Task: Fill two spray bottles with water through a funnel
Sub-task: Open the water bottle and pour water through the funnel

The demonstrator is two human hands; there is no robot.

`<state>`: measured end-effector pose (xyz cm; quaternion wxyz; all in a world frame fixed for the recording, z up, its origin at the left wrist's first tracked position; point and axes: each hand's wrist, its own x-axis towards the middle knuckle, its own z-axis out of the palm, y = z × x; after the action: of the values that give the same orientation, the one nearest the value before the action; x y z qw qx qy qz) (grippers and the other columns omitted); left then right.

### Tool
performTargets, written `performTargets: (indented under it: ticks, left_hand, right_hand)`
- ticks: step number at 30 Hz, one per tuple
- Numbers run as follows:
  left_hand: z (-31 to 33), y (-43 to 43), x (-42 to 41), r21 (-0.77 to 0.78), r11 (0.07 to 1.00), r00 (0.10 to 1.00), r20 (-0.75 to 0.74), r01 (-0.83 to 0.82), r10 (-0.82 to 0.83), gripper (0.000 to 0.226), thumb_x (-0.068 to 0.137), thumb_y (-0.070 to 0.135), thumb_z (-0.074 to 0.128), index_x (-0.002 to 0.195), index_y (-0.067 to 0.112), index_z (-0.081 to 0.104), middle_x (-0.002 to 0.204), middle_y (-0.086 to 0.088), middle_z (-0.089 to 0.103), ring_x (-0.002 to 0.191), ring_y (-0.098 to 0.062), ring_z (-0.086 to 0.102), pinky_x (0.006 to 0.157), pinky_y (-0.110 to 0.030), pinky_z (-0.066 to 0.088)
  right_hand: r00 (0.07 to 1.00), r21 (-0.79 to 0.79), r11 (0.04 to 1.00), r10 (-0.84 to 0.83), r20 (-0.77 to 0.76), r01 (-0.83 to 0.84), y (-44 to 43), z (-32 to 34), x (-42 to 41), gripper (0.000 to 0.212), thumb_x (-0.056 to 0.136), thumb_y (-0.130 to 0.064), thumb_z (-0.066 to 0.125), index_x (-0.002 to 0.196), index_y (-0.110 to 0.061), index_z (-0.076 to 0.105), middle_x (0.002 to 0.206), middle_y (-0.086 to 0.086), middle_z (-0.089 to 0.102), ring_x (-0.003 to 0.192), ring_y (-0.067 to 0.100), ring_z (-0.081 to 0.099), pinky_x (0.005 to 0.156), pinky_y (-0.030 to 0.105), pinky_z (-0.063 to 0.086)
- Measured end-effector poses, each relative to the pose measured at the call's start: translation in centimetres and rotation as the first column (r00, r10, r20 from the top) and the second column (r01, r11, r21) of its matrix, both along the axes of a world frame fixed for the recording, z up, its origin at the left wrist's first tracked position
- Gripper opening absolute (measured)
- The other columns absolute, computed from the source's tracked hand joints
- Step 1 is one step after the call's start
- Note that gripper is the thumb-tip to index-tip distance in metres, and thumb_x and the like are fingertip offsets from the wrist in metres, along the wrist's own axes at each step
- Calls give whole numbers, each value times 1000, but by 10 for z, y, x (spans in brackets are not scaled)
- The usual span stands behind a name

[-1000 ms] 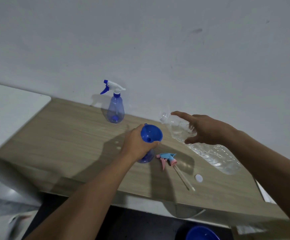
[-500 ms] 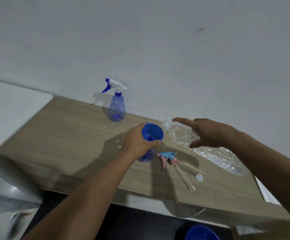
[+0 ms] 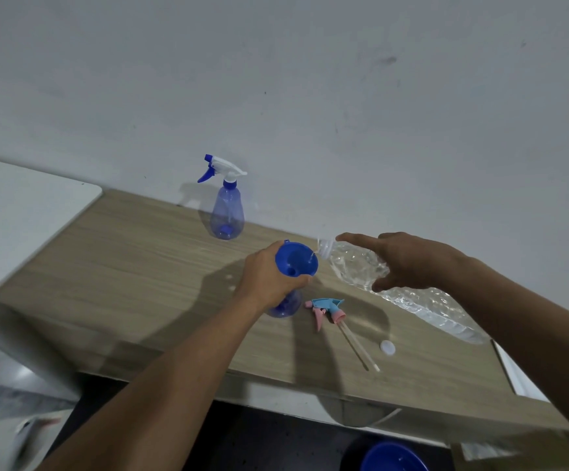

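Gripping the blue funnel at its neck, left hand fingers curled tight around it, atop an open spray bottle mostly hidden behind that hand. Holding a clear water bottle in the right hand, forefinger straight on top, thumb below; tilted, mouth at the funnel rim. Standing capped by the wall on the table: second spray bottle. Lying nearby: sprayer head, white cap.

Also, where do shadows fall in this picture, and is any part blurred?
Head view: arm shadows lie dark on the table beside the funnel; the far spray bottle throws a faint one on the wall; the clear water bottle glints; the bottom-left corner is smeared.
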<state>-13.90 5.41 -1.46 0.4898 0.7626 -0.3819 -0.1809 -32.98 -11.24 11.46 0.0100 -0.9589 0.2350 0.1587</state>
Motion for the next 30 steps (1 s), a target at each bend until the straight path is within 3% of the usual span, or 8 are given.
performTargets:
  ticks: [2, 9, 17, 24, 30]
  left_hand:
    - [0, -1, 0, 8, 1000, 1000, 10, 3, -3, 77, 60, 51, 87, 129, 30, 60, 100, 18, 64, 94, -8, 62, 73, -13, 45]
    - [2, 0, 0, 5, 1000, 1000, -13, 4, -4, 75, 56, 52, 86, 124, 33, 61, 97, 21, 63, 91, -6, 62, 66, -7, 39]
    - [4, 2, 0, 11, 1000, 999, -14, 28, -28, 65, 60, 47, 88, 119, 32, 64, 101, 17, 69, 93, -5, 64, 68, -8, 42]
    - [4, 1, 0, 22, 1000, 1000, -8, 20, -19, 75, 61, 46, 88, 128, 29, 61, 110, 12, 68, 100, -10, 63, 78, -19, 50]
    - [5, 2, -1, 14, 1000, 1000, -22, 11, -11, 79, 61, 47, 90, 132, 29, 59, 111, 14, 66, 101, -9, 62, 77, -15, 47]
  right_hand:
    - [1000, -9, 1000, 6, -6, -6, -1, -1, 0, 113, 82, -41, 82, 138, -75, -10, 99, -5, 53, 89, 12, 55, 76, 35, 51]
    - [1000, -6, 1000, -3, -5, 3, -4, -4, 2, 116, 80, -41, 83, 135, -78, -12, 99, -5, 53, 88, 10, 54, 74, 35, 51]
    - [1000, -20, 1000, -2, -26, 2, -4, -2, 2, 116, 81, -40, 83, 137, -75, -13, 102, -3, 55, 88, 9, 52, 74, 34, 49]
    - [999, -29, 1000, 3, -40, -4, -2, 1, 0, 115, 82, -40, 82, 139, -74, -12, 103, -4, 55, 91, 12, 54, 77, 35, 51]
    - [999, -24, 1000, 3, -39, -4, -2, 0, -1, 118, 81, -40, 83, 136, -77, -15, 101, -4, 54, 89, 11, 54, 79, 39, 54]
